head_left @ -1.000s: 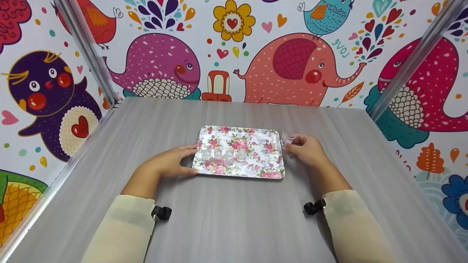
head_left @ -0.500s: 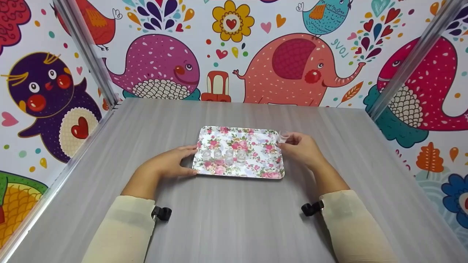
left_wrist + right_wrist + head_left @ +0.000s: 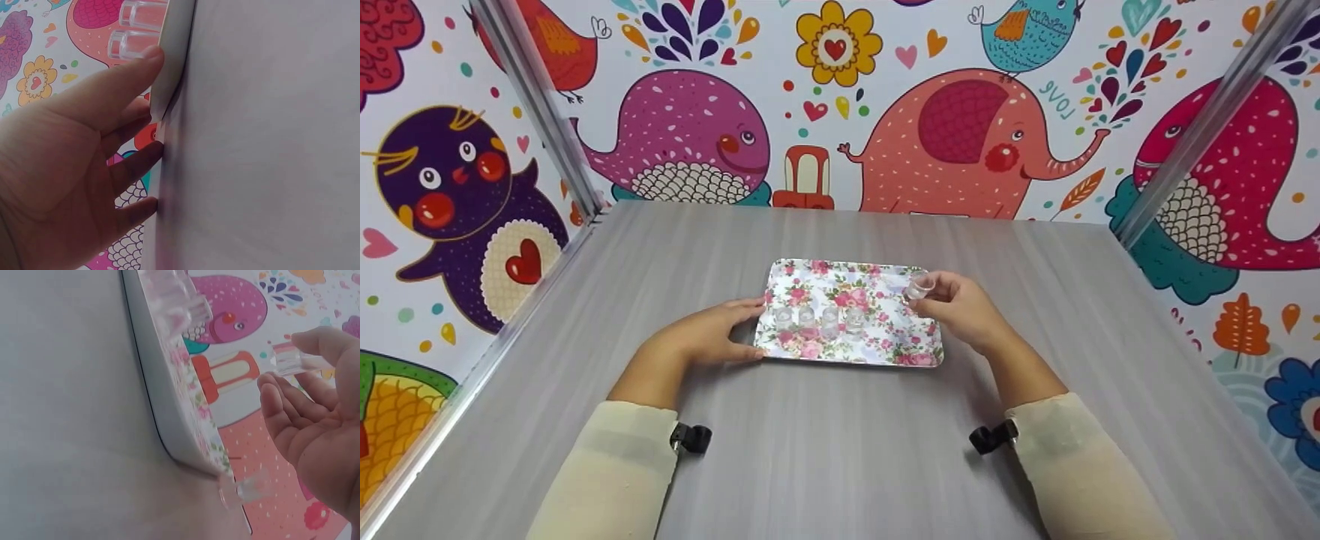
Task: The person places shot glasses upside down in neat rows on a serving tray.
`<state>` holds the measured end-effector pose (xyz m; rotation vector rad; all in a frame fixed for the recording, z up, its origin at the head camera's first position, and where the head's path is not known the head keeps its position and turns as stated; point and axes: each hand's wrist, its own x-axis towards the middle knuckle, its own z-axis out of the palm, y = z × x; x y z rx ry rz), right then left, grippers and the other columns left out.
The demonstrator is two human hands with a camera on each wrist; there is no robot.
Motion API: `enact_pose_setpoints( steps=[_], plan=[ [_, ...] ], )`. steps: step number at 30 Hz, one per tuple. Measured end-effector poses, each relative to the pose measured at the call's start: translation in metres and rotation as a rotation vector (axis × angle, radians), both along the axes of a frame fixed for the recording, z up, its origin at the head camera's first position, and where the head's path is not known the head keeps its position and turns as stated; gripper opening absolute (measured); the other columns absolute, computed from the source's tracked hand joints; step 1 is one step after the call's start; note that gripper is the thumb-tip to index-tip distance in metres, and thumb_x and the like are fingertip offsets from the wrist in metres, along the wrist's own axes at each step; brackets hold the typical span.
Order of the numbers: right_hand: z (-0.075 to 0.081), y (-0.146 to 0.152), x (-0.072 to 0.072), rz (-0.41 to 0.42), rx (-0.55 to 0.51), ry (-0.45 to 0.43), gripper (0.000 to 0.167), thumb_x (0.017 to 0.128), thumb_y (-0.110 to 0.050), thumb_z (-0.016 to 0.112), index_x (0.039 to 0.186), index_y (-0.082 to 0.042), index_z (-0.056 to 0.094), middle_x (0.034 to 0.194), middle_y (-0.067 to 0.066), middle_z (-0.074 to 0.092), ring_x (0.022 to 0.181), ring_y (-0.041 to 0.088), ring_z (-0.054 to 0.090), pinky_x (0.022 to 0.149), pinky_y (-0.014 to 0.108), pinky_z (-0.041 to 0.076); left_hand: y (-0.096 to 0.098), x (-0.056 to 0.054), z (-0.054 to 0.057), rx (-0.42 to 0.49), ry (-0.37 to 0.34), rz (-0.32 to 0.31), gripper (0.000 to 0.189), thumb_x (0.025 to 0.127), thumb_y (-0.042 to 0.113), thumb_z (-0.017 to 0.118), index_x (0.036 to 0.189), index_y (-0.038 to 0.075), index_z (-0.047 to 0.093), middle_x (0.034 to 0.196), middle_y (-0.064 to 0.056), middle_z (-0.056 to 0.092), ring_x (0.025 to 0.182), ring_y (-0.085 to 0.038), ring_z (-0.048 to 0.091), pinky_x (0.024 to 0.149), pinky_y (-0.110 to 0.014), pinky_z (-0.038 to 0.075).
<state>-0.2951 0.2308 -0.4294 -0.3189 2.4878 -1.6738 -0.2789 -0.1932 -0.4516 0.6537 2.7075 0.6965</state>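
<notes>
A rectangular floral tray (image 3: 889, 346) lies on the grey table. My left hand (image 3: 711, 331) holds its left end, thumb at the near corner and fingers along the side. The left wrist view has the thumb on the rim (image 3: 175, 50). Several small clear cups (image 3: 831, 321) stand in a row on the tray's left half. Between thumb and fingers, my right hand (image 3: 966, 309) pinches another small clear cup (image 3: 920, 286) above the tray's right end. One more clear cup (image 3: 246, 488) shows beyond the tray's corner in the right wrist view; the head view does not show it.
The grey wood-grain table (image 3: 810, 450) extends around the tray. Printed walls with cartoon animals (image 3: 952, 142) enclose the back and sides, with metal posts (image 3: 540, 105) at the back corners. Each sleeve has a small black wrist camera (image 3: 692, 438).
My right hand has moved left with the cup, from beside the tray's right edge to over its right end. The left hand, tray and row of cups have stayed put.
</notes>
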Motion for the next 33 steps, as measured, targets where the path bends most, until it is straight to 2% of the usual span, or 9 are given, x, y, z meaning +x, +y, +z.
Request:
enact_pose_setpoints(
  steps=[4,10,14,21,27,33],
  plan=[
    [0.002,-0.006,0.004,0.051,-0.034,0.007,0.024,0.094,-0.018,0.08,0.114,-0.01,0.069,0.102,0.008,0.078,0.091,0.018,0.073,0.09,0.041,0.066,0.0,0.0,0.0,0.002,0.001,0.001,0.085,0.095,0.039,0.082,0.163,0.006,0.045,0.176,-0.011,0.035,0.163,-0.04,0.031,0.134,-0.06,0.026],
    [0.002,-0.01,0.008,0.061,-0.021,0.035,0.035,0.094,-0.024,0.083,0.126,-0.012,0.073,0.098,0.005,0.075,0.085,0.019,0.068,0.082,0.039,0.065,0.001,0.0,0.0,0.001,-0.001,0.002,0.085,0.095,0.039,0.082,0.163,0.006,0.044,0.175,-0.011,0.035,0.164,-0.039,0.03,0.134,-0.059,0.026],
    [-0.001,-0.011,0.007,0.059,-0.037,0.06,0.04,0.095,-0.026,0.084,0.128,-0.006,0.072,0.095,0.004,0.07,0.083,0.018,0.061,0.075,0.032,0.061,0.0,-0.001,-0.001,0.001,0.002,0.002,0.085,0.095,0.04,0.082,0.163,0.006,0.044,0.175,-0.01,0.036,0.164,-0.039,0.03,0.134,-0.059,0.026],
    [-0.004,-0.013,0.007,0.032,-0.019,0.104,0.036,0.096,-0.03,0.082,0.125,-0.009,0.076,0.093,0.003,0.067,0.083,0.017,0.056,0.068,0.021,0.051,0.0,0.0,-0.001,0.008,0.008,-0.002,0.085,0.095,0.04,0.082,0.163,0.006,0.044,0.176,-0.009,0.036,0.164,-0.038,0.031,0.135,-0.058,0.026],
    [-0.004,-0.015,0.006,-0.025,-0.003,0.117,0.037,0.095,-0.037,0.084,0.123,-0.013,0.078,0.097,0.003,0.071,0.087,0.019,0.06,0.071,0.025,0.056,0.001,0.0,-0.001,0.006,0.001,0.005,0.085,0.095,0.04,0.081,0.164,0.007,0.044,0.176,-0.009,0.035,0.164,-0.038,0.03,0.135,-0.058,0.025],
    [-0.008,-0.021,0.005,-0.04,0.039,0.114,0.035,0.092,-0.035,0.087,0.12,-0.015,0.079,0.098,0.004,0.072,0.088,0.022,0.06,0.069,0.022,0.054,0.0,0.0,0.0,0.008,0.001,0.006,0.084,0.095,0.039,0.082,0.163,0.007,0.044,0.176,-0.009,0.035,0.164,-0.038,0.03,0.135,-0.058,0.025]
  ],
)
